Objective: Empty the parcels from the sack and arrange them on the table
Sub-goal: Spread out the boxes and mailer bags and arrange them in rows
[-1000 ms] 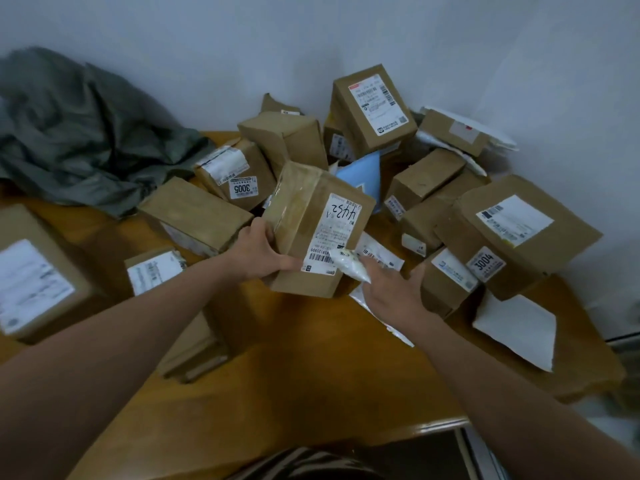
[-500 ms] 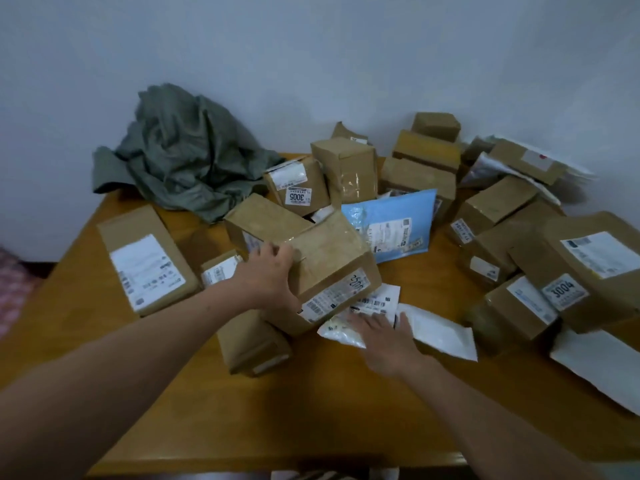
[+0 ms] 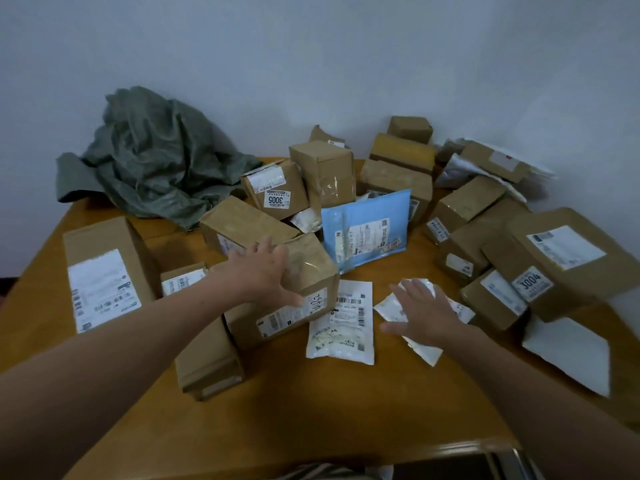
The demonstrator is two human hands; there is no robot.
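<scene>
The crumpled grey-green sack lies at the table's far left corner. Several brown cardboard parcels fill the wooden table. My left hand rests with straight fingers on a brown box at the centre, which carries a handwritten label. My right hand lies flat with spread fingers on a small white pouch. Between the two hands lies another white pouch with barcodes. A blue mailer leans behind the box.
A long box lies at the left, and a narrow box lies partly under the central one. Boxes marked 3005 and 3004 sit in the pile. A white envelope lies at the right. The near table edge is in front.
The labelled box came down from being held up in both hands to rest on the table. My right hand moved right from one white pouch onto the other. The view widened.
</scene>
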